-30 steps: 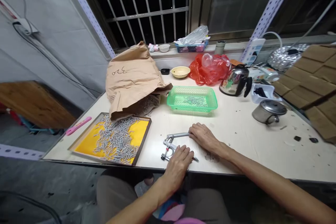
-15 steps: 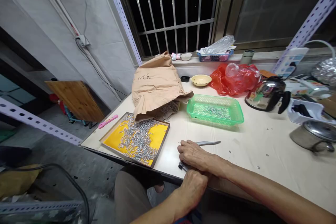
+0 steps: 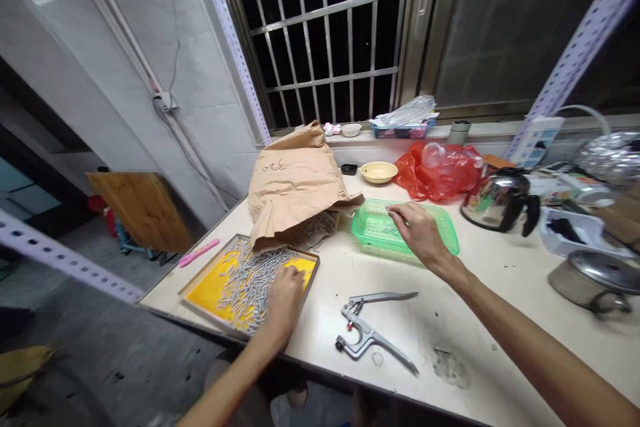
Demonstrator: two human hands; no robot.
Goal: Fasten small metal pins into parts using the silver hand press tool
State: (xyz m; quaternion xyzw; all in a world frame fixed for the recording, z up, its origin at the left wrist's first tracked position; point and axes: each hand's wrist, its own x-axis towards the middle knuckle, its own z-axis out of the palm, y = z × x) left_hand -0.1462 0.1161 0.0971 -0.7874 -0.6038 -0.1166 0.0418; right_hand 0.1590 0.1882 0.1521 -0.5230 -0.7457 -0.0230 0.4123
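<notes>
My left hand (image 3: 286,295) is over the right part of a shallow tray (image 3: 311,275) with a yellow bottom, fingers curled down at a heap of small silver metal pins (image 3: 245,283); what they hold is hidden. My right hand (image 3: 419,232) is above a green plastic basket (image 3: 367,245), thumb and fingertips pinched together. Anything in that pinch is too small to make out. Several small metal pieces lie in the basket, partly behind the hand. Silver hand pliers (image 3: 367,335) lie on the table between my arms, handles spread, touched by neither hand.
Behind the tray slumps a brown paper sack (image 3: 300,177) with more pins at its mouth. A pink-handled tool (image 3: 199,253) lies at the left edge. Farther back are a yellow bowl (image 3: 379,172), a red plastic bag (image 3: 440,172), a kettle (image 3: 495,199) and a lidded pot (image 3: 590,280).
Both hands have left the pliers, which now lie uncovered on the table. My left hand moved left to the tray, my right hand forward and right over the basket.
</notes>
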